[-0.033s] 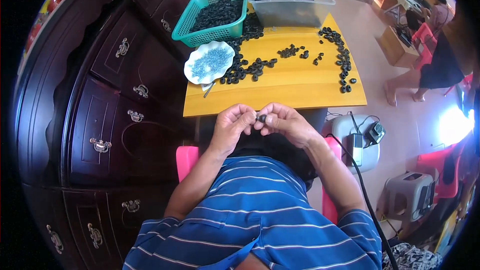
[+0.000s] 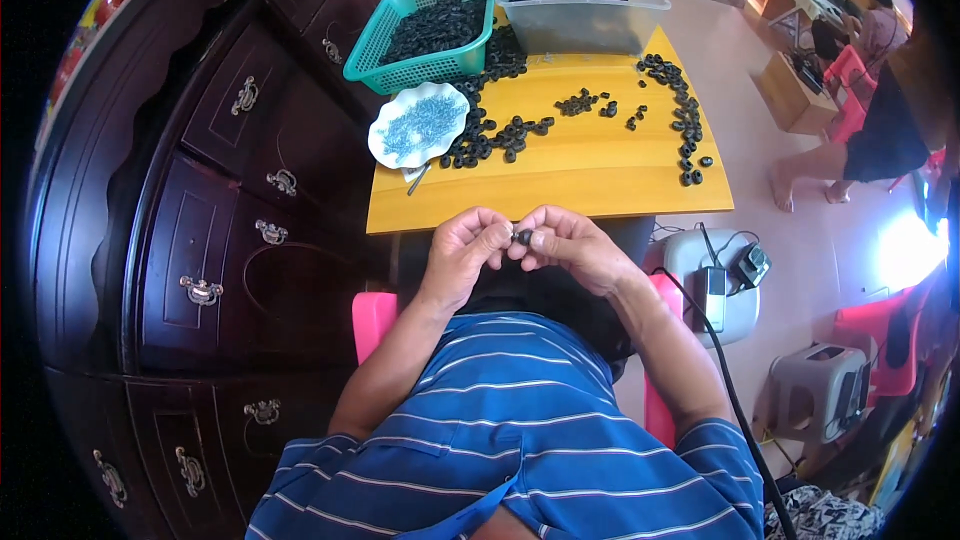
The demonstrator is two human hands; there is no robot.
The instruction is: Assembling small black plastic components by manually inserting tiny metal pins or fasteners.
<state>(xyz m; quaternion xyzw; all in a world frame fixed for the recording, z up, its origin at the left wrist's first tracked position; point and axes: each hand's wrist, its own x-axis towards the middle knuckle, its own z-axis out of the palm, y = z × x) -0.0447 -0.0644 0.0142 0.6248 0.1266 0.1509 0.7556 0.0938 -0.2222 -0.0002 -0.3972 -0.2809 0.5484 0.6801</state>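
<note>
In front of my waist, just off the table's near edge, my two hands meet at the fingertips. My right hand [image 2: 567, 242] pinches a small black plastic piece [image 2: 525, 237], rounded like part of a cord lock. The thumb and fingers of my left hand [image 2: 470, 248] are pinched together against its left end; what they hold is too small to make out. Beyond them, on the yellow table [image 2: 590, 178], lie loose black pieces [image 2: 488, 145] with holes. A white scalloped plate [image 2: 378, 140] holds many tiny bluish bits, perhaps springs.
A green basket [image 2: 372, 77] and a translucent bin [image 2: 560, 32], both with black pieces, stand at the back. Another row [image 2: 688, 120] lines the right edge. Dark drawers [image 2: 230, 180] rise at left. A grey stool [image 2: 690, 250] with devices and a black cable stands right.
My hands stay in the same place. The person at the right has shifted very slightly.
</note>
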